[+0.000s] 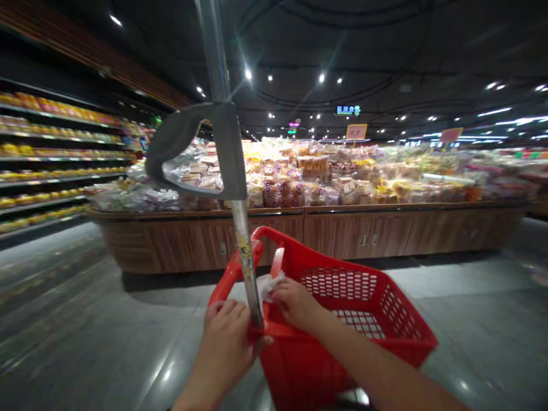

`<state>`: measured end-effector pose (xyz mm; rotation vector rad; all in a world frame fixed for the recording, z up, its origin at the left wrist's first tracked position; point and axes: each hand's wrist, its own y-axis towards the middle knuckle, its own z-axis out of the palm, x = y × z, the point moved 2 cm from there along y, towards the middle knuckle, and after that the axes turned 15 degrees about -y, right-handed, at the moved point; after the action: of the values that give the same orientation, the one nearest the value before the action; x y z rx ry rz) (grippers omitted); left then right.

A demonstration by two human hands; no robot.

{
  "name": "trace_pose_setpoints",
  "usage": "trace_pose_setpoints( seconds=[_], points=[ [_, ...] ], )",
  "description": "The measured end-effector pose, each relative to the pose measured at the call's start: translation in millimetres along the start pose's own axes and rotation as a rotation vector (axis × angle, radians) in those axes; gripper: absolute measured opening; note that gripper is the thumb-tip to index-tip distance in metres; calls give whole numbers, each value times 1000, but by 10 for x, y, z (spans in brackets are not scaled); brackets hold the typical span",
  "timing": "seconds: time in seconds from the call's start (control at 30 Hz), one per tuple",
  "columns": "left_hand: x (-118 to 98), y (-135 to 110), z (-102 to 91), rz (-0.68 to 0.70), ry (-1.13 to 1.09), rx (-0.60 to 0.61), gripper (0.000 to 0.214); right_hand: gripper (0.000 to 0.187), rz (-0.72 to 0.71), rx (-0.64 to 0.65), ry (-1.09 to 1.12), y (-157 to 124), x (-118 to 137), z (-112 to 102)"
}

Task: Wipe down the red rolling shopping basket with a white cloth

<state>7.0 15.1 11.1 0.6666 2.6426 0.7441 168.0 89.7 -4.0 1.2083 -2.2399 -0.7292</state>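
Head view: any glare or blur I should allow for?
Head view, top: ceiling lights flare into streaks; head view, left edge: shelves smeared; head view, bottom: floor shows bright reflections; head view, centre: right hand and red basket read clearer.

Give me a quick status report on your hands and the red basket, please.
Left hand gripping red basket at its near edge. Right hand pinching crumpled white tissue. Metal pole between them. Wooden display counter beyond basket.
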Motion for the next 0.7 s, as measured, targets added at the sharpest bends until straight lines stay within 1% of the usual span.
trace_pose_setpoints(
  seconds=[0.03,0.1,0.13,0.2,0.27,0.33,0.4,0.43,0.47,0.5,0.57,0.63,0.67,0.7],
  points=[
    [-16,4,-14,-3,3,16,23,27,-14,41,10,-23,71,-20],
    [-33,16,-40,-3,4,16,22,24,6,81,40,-81,197,-86],
    [-25,23,-49,1,2,1,22,22,40,80,60,-123,247,-137],
    [23,24,-63,13,-2,-59,25,18,169,33,106,-245,315,-274],
    [86,-23,-82,55,-38,-165,38,16,323,-67,188,-426,362,-425],
    [115,-150,-92,108,-125,-287,60,16,455,-141,285,-647,423,-539],
    [66,-347,-62,136,-247,-373,75,17,558,-142,345,-855,522,-587],
    [1,-456,-22,178,-302,-383,78,16,588,-119,361,-937,589,-591],
    [-80,-555,44,186,-373,-322,81,16,595,-81,376,-994,668,-588],
    [-175,-640,128,195,-452,-228,80,15,580,-30,394,-1026,754,-581],
    [-363,-755,317,164,-567,-19,73,17,503,79,442,-1022,922,-580],
    [-489,-791,464,121,-612,46,59,20,410,160,486,-967,1042,-615],
    [-515,-789,517,84,-641,63,54,22,383,174,489,-939,1067,-645],
    [-522,-782,555,52,-667,82,50,24,380,163,469,-917,1063,-681]
  ],
)
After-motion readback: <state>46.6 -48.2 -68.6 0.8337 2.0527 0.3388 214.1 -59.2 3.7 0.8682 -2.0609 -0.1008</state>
